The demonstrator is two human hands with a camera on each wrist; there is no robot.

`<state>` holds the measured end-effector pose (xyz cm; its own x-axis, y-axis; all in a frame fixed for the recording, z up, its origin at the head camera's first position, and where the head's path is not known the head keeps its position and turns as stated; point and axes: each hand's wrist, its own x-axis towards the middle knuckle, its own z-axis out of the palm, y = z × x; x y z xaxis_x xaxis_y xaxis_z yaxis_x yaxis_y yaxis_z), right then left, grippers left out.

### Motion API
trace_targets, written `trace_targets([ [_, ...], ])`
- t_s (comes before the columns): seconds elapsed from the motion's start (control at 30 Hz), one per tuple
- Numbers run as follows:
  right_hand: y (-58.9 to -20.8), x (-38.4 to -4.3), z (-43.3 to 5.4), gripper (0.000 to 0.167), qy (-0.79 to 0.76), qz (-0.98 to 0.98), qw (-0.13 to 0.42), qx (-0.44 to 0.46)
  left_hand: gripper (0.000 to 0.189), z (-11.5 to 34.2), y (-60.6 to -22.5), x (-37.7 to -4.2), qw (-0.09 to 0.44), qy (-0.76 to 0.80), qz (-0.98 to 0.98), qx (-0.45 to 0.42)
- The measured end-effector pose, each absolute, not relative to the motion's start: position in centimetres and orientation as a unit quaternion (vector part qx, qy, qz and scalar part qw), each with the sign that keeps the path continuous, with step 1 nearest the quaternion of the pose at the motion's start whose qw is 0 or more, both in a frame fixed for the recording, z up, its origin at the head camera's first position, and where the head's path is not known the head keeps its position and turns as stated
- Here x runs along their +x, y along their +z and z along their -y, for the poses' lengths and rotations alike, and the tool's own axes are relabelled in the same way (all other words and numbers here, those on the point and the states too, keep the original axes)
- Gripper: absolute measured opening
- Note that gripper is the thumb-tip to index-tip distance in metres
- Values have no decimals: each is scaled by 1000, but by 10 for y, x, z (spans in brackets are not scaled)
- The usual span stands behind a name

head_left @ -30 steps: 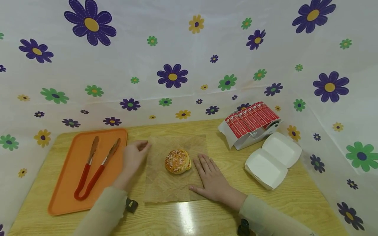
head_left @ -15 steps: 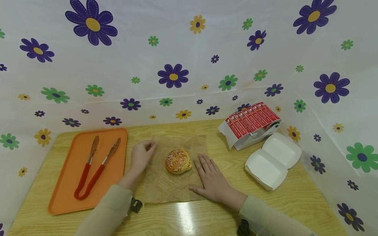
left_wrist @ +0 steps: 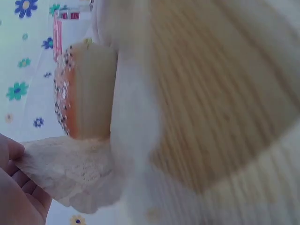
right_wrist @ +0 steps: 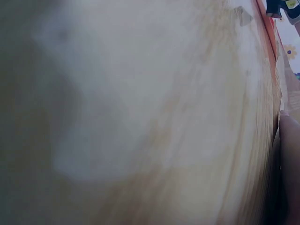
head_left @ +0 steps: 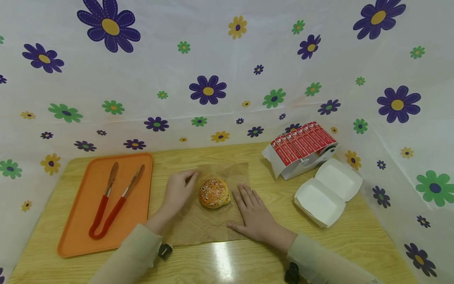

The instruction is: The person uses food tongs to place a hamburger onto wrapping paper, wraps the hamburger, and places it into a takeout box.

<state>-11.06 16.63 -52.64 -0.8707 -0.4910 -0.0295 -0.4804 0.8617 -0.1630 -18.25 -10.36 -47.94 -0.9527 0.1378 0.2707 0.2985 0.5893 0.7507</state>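
Note:
A sesame-topped burger (head_left: 214,193) sits on a sheet of brown wrapping paper (head_left: 202,228) in the middle of the table. My left hand (head_left: 178,192) pinches the paper's far left corner between thumb and fingers and holds it raised beside the burger. The left wrist view shows that lifted paper (left_wrist: 75,171) running from the fingers down to the bun (left_wrist: 86,89). On the paper's right side my right hand (head_left: 255,217) lies flat with its fingers spread. In the right wrist view mostly blurred table shows, with a part of the hand at the right edge.
An orange tray (head_left: 76,213) on the left bears red-handled tongs (head_left: 116,210). On the right a white clamshell box (head_left: 320,201) stands open. Behind it is a white carton (head_left: 299,169) topped by red-printed packets (head_left: 301,142). A flowered cloth hangs behind the table.
My left hand has moved right towards the burger, drawing the paper's left edge up and inward. The right hand has stayed in place.

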Motion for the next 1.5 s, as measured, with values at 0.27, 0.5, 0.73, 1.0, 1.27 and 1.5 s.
trace_targets([
  [0.27, -531, -112, -168, 105, -80, -961, 3, -263, 27, 89, -473, -166, 110, -329, 912, -217],
  [0.5, -526, -111, -166, 104, -73, -965, 32, -249, 31, 83, -480, -154, 140, -235, 913, -302],
  [0.73, -524, -111, -166, 104, -61, -966, 45, -246, 40, 82, -483, -149, 157, -172, 902, -364],
  [1.0, -524, -110, -165, 104, -62, -966, 36, -250, 68, 91, -484, -144, 104, -106, 893, -424],
  [1.27, -527, -111, -166, 104, -60, -966, 26, -249, 71, 110, -489, -151, 10, -166, 865, -473],
  [1.5, -526, -111, -166, 104, -74, -964, 34, -251, 69, 120, -488, -162, 11, -151, 843, -516],
])
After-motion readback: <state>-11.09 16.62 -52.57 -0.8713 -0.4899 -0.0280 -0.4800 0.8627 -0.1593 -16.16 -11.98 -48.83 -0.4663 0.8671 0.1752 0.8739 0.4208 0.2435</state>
